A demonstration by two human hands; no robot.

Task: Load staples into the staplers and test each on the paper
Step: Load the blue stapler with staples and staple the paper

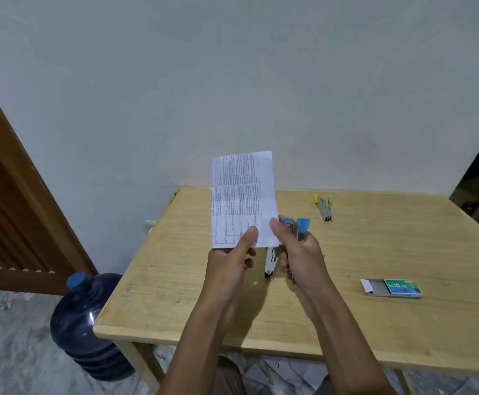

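Two hands: both raised over the wooden table (192, 283), seen from the head camera.
Left hand (229, 260): pinches the lower edge of one folded printed paper (242, 198), held upright.
Right hand (298, 252): thumb on the paper's lower right corner, fingers wrapped round one blue stapler (296, 228).
Staplers on table: one yellow stapler (324, 208) at the far right; one white stapler (270, 265) lying between the hands, partly hidden.
Staple box (392, 287): one, slid open, near right.
Water jug (87, 326): one, on the floor, left of the table.
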